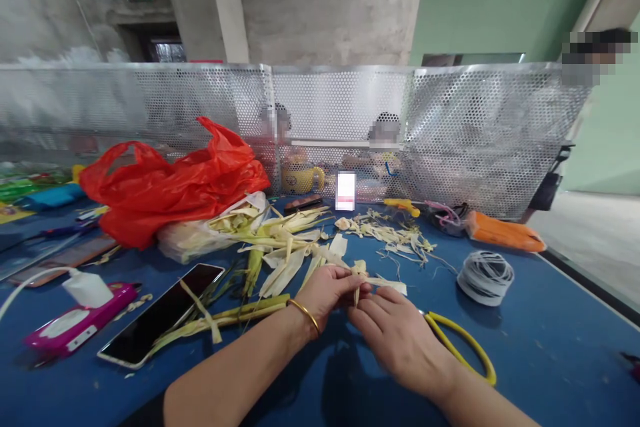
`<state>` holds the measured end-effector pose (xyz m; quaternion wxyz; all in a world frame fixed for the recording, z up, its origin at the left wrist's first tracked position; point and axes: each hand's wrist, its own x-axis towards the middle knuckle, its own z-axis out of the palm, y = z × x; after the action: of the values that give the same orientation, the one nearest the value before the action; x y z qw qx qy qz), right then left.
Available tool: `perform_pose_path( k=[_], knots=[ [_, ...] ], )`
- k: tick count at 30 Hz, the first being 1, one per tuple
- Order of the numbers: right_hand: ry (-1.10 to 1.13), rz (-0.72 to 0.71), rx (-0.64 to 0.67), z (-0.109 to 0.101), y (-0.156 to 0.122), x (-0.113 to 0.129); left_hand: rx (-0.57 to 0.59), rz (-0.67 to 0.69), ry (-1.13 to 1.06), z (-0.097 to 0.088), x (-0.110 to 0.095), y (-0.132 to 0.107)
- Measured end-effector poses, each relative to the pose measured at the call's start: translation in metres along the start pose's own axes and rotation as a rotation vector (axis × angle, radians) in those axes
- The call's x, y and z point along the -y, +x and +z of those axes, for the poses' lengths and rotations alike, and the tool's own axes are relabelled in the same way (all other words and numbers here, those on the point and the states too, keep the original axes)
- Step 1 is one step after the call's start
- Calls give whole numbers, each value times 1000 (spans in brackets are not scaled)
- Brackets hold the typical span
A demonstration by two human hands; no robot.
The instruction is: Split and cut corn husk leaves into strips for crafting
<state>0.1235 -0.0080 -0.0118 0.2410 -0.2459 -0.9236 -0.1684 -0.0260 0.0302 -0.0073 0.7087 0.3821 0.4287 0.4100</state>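
My left hand, with a gold bangle on the wrist, is closed on a pale leaf strip just above the blue table. My right hand meets it from the right, fingers pinched on the same strip, which is folded between both hands. A heap of pale and green leaf strips lies just beyond my hands. Yellow-handled scissors lie under and right of my right wrist.
A red plastic bag sits at the back left. A phone and a pink device lie at the left. A coil of white cord and an orange tool are at the right. A perforated metal screen stands behind.
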Motion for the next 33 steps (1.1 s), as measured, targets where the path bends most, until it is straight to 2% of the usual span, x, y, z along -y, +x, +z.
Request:
perform_pose_path(
  k=[6, 9, 11, 14, 17, 20, 22, 26, 33],
  knots=[
    [78, -125, 17, -7, 4, 6, -118, 25, -82, 6, -1, -5],
    [94, -122, -22, -10, 4, 2, -115, 15, -90, 5, -3, -5],
    [62, -27, -117, -13, 2, -3, -93, 24, -95, 2, -6, -4],
    [-49, 307, -257, -14, -2, -15, -39, 27, -65, -2, -9, -3],
    [-1, 534, -148, -11, -4, -25, -21, 5, -21, -3, -10, -3],
    [155, 582, 30, -5, -3, -26, -29, 43, 78, -2, -6, -2],
    [222, 603, 79, -2, -3, -23, -23, 94, 165, -2, -3, -1],
    [341, 708, 114, -5, -1, -23, -8, 121, 266, -2, 1, 1],
    [816, 890, 91, -13, 1, -31, -52, 106, 189, -4, -3, 4]
  ],
)
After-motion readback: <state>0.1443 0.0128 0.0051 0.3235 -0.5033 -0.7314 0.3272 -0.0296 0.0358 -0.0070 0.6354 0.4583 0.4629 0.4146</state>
